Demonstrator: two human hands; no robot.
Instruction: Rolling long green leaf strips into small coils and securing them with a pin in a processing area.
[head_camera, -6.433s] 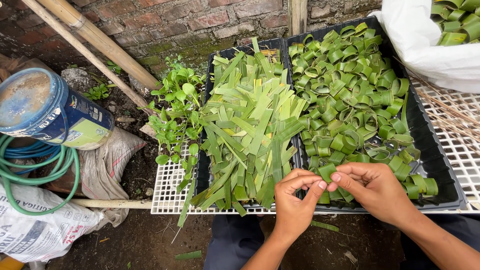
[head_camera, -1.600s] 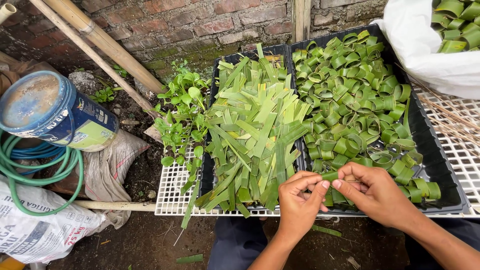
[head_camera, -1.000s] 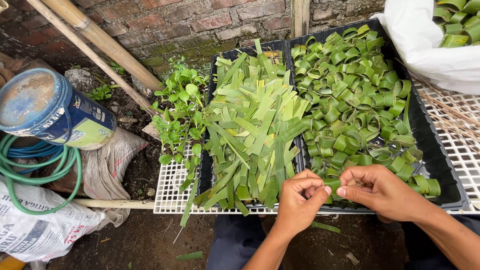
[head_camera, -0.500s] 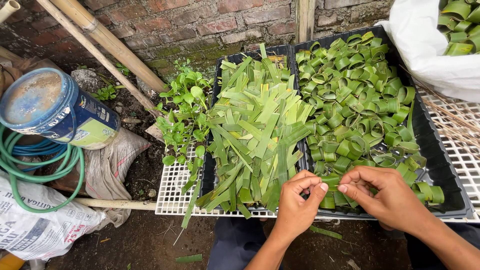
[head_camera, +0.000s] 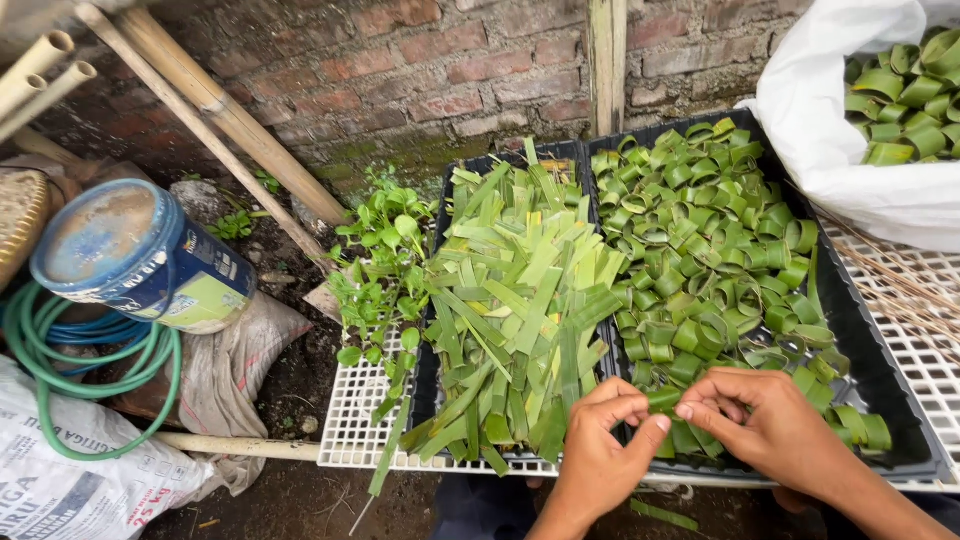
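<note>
Two hands meet at the near edge of the black trays, fingertips together over one small piece of green leaf. Left hand (head_camera: 600, 440) is curled, thumb and forefinger pinching the left end of the leaf strip (head_camera: 663, 400); right hand (head_camera: 775, 425) is likewise curled, its thumb and fingers nipping the right end, so the strip sits rolled between them, just above the near rim of the right tray (head_camera: 905, 445). Neither hand is spread; both are pressed closed on the strip.

Left tray (head_camera: 505, 162) holds a heap of flat cut leaf lengths (head_camera: 515, 320), lying fanned and overlapping, some spilling over the near edge. Right tray is filled with rolled leaf rings (head_camera: 710, 250), packed close, directly beyond the fingers. Both trays rest on a white plastic grid (head_camera: 355, 430). Far right, a white bag (head_camera: 830, 150) bulges with more green rings, its lower fold overhanging the right tray's far corner.

Left of the trays grows a small leafy plant (head_camera: 385, 270). Further left lie a blue paint pail (head_camera: 135, 260) on its side, a coiled green hose (head_camera: 90, 400), and a printed white sack (head_camera: 70, 480). Bamboo poles (head_camera: 220, 110) lean against the brick wall (head_camera: 450, 70) at the far side.

Open room lies only along the near edge, below the grid, where dark ground shows.
</note>
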